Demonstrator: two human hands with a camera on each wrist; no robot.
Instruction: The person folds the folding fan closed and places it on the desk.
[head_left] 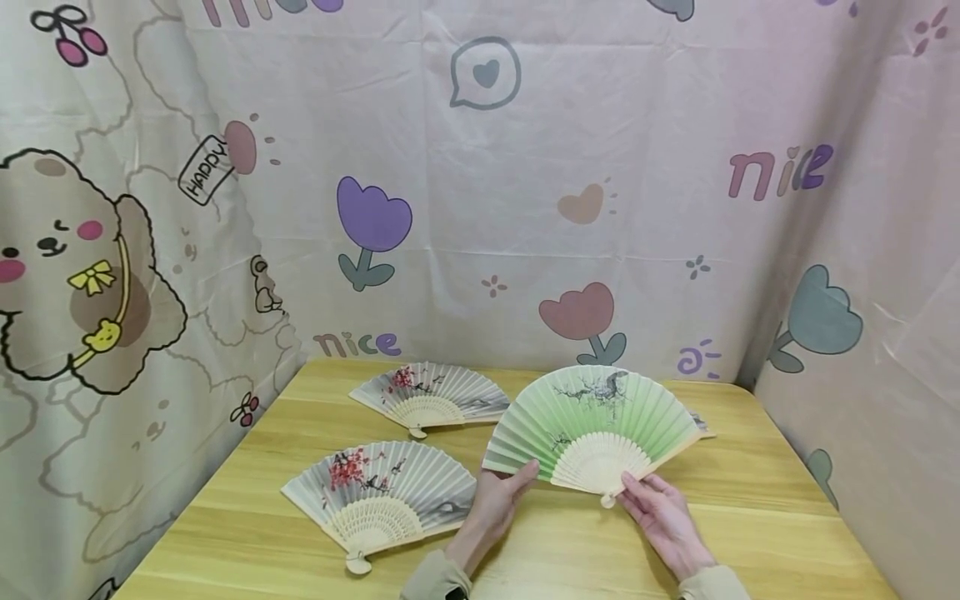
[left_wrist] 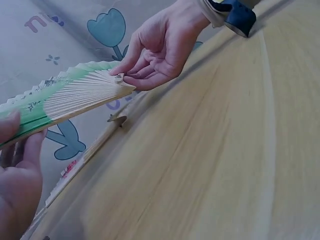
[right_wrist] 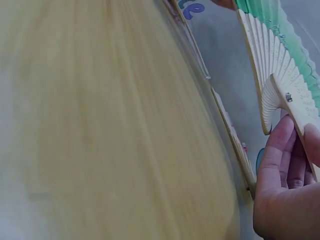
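Note:
A green folding fan, spread wide and printed with dark branches, is held up above the table between both hands. My left hand pinches its left outer edge, thumb on the front face and fingers behind. Near the pivot, my right hand grips the right guard stick between thumb and fingers. In the left wrist view the fan's pale ribs fan out from the pivot beside the right hand. The right wrist view shows the right fingers behind the guard stick.
Two spread grey fans with red blossoms lie on the wooden table: a nearer fan left of my left hand and a farther fan behind it. Another fan is mostly hidden behind the green one. Patterned cloth hangs behind the table.

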